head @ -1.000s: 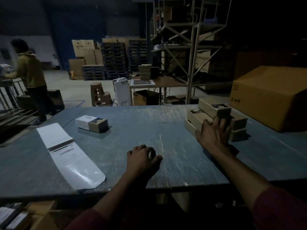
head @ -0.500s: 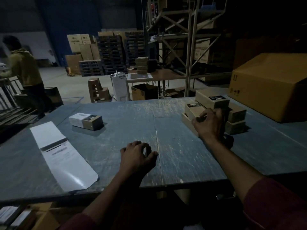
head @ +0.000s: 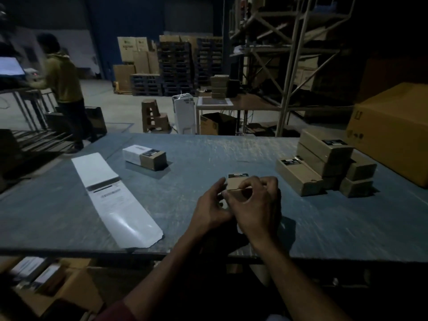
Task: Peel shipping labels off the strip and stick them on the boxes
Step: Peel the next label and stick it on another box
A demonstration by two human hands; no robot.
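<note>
both hands, left hand point(head: 212, 208) and right hand point(head: 257, 206), curl around a small brown cardboard box point(head: 237, 185) above the scratched blue-grey table point(head: 208, 158), gripping it between them.

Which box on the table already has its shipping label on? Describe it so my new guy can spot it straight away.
On the blue-grey table, look left of centre, just beyond the far end of the white label strip. A small brown box lies there alone. A white label wraps its left half, unlike the bare brown boxes stacked at the right.
</note>
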